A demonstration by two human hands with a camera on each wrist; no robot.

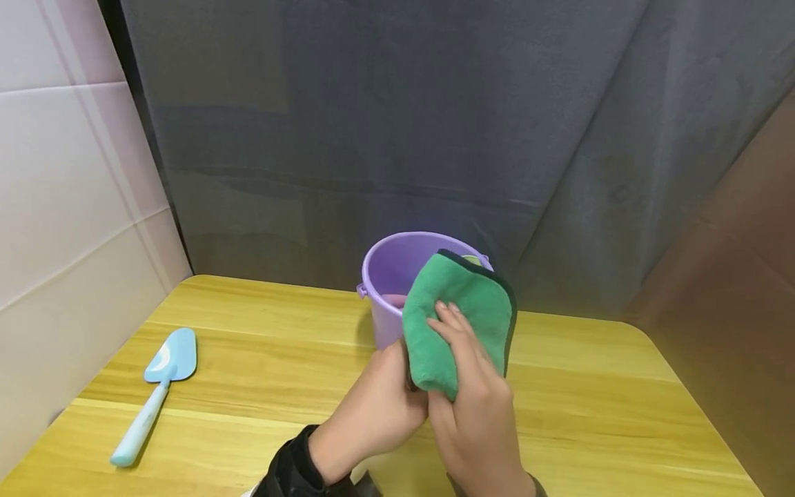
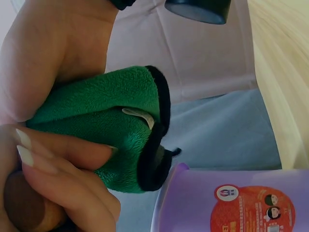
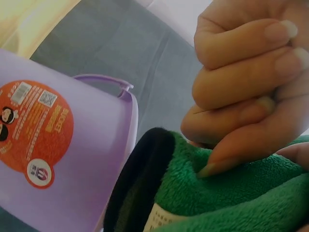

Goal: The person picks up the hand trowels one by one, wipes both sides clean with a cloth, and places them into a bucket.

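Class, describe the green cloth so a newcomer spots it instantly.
On the yellow wooden table, find the purple bucket. In front of it, the left hand and right hand hold the green cloth. Plush and black-edged, it stands apart from the smooth bucket and light blue trowel.

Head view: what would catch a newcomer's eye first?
Probably the bright green cloth, mid-picture, with the right hand's fingers lying on it. Behind it, partly hidden, a purple bucket stands near the table's far edge. At left, a light blue trowel lies apart.
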